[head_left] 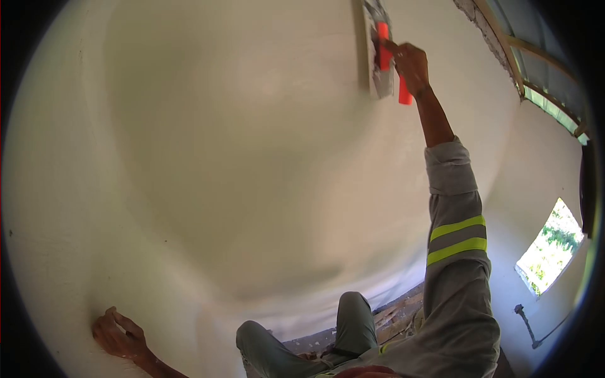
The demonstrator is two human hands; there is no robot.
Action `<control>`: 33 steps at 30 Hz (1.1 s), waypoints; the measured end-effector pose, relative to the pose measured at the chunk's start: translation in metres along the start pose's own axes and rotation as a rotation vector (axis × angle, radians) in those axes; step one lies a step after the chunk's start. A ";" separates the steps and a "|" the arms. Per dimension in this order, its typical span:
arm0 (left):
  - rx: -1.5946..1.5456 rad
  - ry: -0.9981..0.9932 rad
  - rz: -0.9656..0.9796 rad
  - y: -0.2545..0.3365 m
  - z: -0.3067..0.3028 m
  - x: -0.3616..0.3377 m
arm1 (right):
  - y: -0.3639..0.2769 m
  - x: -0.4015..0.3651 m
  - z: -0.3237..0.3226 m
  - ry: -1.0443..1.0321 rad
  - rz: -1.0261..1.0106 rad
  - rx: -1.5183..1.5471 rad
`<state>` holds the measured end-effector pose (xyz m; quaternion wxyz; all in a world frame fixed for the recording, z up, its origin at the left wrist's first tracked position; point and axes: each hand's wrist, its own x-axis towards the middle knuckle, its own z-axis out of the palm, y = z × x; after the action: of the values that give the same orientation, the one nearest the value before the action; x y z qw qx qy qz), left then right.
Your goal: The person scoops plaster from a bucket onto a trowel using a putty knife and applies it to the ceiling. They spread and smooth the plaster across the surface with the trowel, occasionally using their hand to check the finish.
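High on the pale wall (252, 126), my right hand (411, 66) is closed round the red handle of a plastering trowel (382, 82). The trowel's metal blade is smeared with plaster and stands almost edge-on to me, close against the wall. A second red handle (405, 92) sticks out below the same hand; the rest of that tool is hidden. Down at the lower left, my left hand (121, 335) rests by the wall with its fingers curled in and its thumb bent over. Nothing shows in it.
Behind my knees (356, 321), boards and rubble (397, 312) lie along the foot of the wall. A side wall on the right has a window opening (551, 246) and a cable hanging from a hole (526, 324). Roof beams (545, 53) and metal sheeting are at the upper right.
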<state>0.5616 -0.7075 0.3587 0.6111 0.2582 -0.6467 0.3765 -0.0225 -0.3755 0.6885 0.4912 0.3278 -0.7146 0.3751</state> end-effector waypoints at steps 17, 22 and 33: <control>0.010 0.041 0.063 0.000 0.001 0.000 | -0.084 -0.056 0.010 -0.174 -0.984 -0.320; 0.016 0.005 0.051 0.001 -0.001 0.006 | -0.116 0.034 -0.021 -0.302 -0.607 -0.461; 0.032 0.008 0.030 0.003 0.001 0.007 | 0.016 0.014 -0.028 0.062 0.083 -0.051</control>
<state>0.5582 -0.7055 0.3654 0.6036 0.2569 -0.6419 0.3970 -0.0278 -0.3452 0.7053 0.5051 0.2734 -0.7215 0.3867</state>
